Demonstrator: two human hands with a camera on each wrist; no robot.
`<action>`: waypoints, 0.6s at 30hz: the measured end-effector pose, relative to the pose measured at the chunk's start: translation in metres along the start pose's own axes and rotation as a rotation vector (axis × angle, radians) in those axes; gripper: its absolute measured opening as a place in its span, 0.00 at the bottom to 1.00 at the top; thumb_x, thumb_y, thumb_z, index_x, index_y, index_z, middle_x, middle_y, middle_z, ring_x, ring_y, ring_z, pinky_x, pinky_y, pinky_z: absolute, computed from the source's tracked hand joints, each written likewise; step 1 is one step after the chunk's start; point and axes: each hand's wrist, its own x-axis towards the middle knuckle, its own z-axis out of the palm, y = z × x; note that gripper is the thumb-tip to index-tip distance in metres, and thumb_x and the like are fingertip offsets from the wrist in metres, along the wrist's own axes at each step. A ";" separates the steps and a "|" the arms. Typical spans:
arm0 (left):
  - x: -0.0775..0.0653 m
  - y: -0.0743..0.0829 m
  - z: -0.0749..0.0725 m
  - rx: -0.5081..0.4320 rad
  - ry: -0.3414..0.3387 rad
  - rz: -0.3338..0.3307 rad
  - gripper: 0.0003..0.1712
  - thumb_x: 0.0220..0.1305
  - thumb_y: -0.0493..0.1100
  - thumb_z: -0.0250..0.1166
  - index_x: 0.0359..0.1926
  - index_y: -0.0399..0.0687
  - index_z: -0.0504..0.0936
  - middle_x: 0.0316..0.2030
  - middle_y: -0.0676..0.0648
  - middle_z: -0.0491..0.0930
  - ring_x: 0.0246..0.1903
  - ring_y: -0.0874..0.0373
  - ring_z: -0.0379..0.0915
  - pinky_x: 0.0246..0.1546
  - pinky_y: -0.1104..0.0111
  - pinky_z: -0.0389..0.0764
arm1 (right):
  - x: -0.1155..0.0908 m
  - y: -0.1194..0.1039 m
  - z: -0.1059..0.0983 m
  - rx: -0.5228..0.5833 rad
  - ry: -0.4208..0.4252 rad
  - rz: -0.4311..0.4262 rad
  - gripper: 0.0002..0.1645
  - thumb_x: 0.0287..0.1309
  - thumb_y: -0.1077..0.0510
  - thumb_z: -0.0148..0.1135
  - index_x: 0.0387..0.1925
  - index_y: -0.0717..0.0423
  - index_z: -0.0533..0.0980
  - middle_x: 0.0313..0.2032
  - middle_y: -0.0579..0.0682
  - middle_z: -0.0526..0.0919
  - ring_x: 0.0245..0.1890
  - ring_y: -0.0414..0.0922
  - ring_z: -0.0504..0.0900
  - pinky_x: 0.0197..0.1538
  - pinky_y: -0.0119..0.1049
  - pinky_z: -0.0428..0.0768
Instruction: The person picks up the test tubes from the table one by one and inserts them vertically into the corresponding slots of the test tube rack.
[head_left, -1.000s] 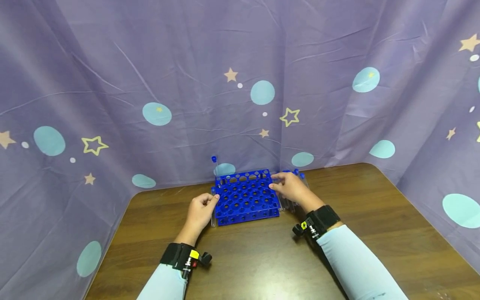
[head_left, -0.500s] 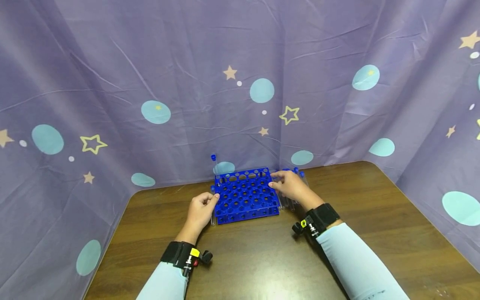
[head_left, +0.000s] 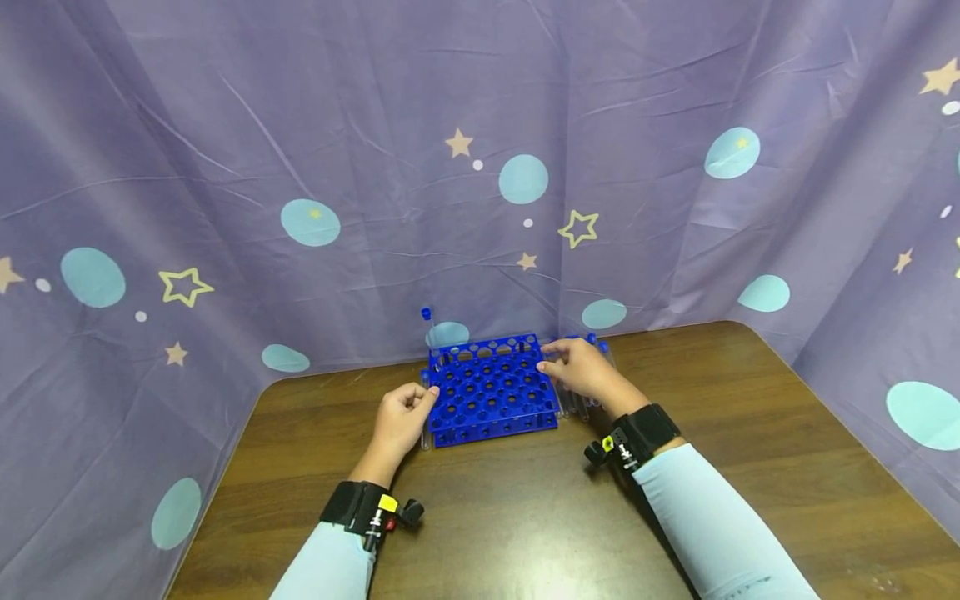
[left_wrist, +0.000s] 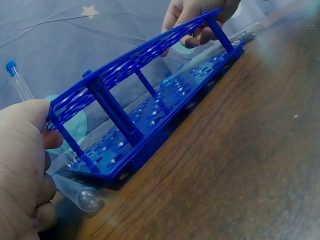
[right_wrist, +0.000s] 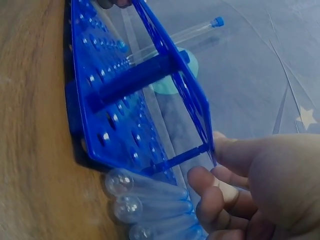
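A blue test tube rack [head_left: 491, 423] stands on the table against the back curtain. My left hand [head_left: 400, 421] pinches the left end of its upper plate, thumb on top. At the opposite end, my right hand [head_left: 588, 371] pinches the upper plate's edge between thumb and fingers, as the right wrist view shows. One clear test tube with a blue cap [head_left: 426, 314] leans up from the rack's back left corner. Another clear tube [left_wrist: 77, 192] lies beside the left end, below my left hand. Several capped tubes [right_wrist: 155, 212] lie by the right end, partly hidden behind my right hand.
The brown wooden table [head_left: 487, 517] extends to the front and both sides. A purple curtain [head_left: 390, 208] with stars and blue dots hangs right behind the rack. Each wrist wears a black strap [head_left: 647, 435] with a small camera.
Both hands keep their hold on the rack, which stays in place. The head view has tilted slightly, so the scene sits a little higher.
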 end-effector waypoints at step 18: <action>-0.002 0.002 0.000 0.000 -0.005 -0.017 0.21 0.77 0.46 0.76 0.25 0.46 0.83 0.18 0.58 0.69 0.21 0.63 0.65 0.28 0.69 0.69 | 0.000 0.042 -0.039 -0.130 0.177 0.068 0.18 0.80 0.52 0.69 0.59 0.61 0.88 0.34 0.52 0.88 0.28 0.45 0.81 0.35 0.41 0.80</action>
